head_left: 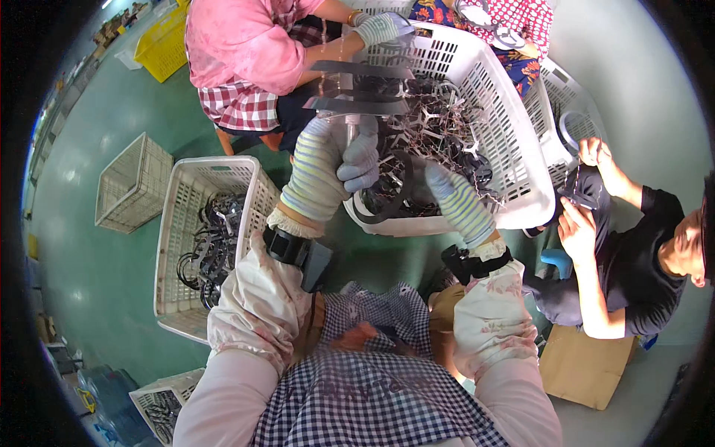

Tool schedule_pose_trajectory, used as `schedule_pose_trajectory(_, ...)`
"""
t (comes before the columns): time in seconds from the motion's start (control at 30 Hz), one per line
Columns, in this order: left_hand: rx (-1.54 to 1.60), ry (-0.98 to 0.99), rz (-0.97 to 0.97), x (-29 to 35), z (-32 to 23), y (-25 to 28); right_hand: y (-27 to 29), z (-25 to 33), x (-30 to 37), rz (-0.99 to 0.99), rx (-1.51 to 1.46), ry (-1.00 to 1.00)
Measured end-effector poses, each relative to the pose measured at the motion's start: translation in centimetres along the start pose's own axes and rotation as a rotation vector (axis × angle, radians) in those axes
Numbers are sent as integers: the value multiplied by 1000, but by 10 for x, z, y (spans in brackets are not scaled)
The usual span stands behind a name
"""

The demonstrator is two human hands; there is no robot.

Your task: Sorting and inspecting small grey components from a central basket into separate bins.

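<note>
My left hand, in a striped knit glove, is closed around a shiny metal piece. Just above that fist is a clear plastic piece with dark strips, partly smeared, so its exact kind is unclear. My right hand, gloved alike, reaches over the near side of a large white basket. Its fingers are blurred beside a black curved band, and whether they grip it I cannot tell. Tangled black parts with thin twisted wires fill the basket.
A white basket of black parts stands at the left, beside an off-white crate. A co-worker in pink sits across, another in black at the right handling a wired part. A cardboard box lies lower right.
</note>
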State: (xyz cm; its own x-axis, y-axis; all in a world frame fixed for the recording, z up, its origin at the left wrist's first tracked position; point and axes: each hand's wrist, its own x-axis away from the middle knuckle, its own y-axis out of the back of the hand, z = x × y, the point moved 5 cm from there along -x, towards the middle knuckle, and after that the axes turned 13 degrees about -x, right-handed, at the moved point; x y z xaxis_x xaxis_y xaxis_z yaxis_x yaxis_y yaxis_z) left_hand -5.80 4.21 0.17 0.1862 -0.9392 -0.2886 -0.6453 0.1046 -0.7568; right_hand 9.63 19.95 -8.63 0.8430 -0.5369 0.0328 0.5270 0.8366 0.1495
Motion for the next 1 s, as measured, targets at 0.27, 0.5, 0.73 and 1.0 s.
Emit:
schedule_pose_trajectory(0.27, -181, 3, -115, 5, -17, -18, -23, 27, 5, 129, -771, -132)
schedule_pose_trajectory(0.5, -571, 44, -278, 12, -6, -1, -18, 89, 20, 185, -1186, 292)
schedule_pose_trajectory(0.73, -1229, 174, -228, 16, 14, -4, 17, 99, 36, 148, -1333, 378)
schedule_pose_trajectory(1.0, -1643, 122, -171, 4, 24, -4, 17, 96, 42, 111, -1084, 433)
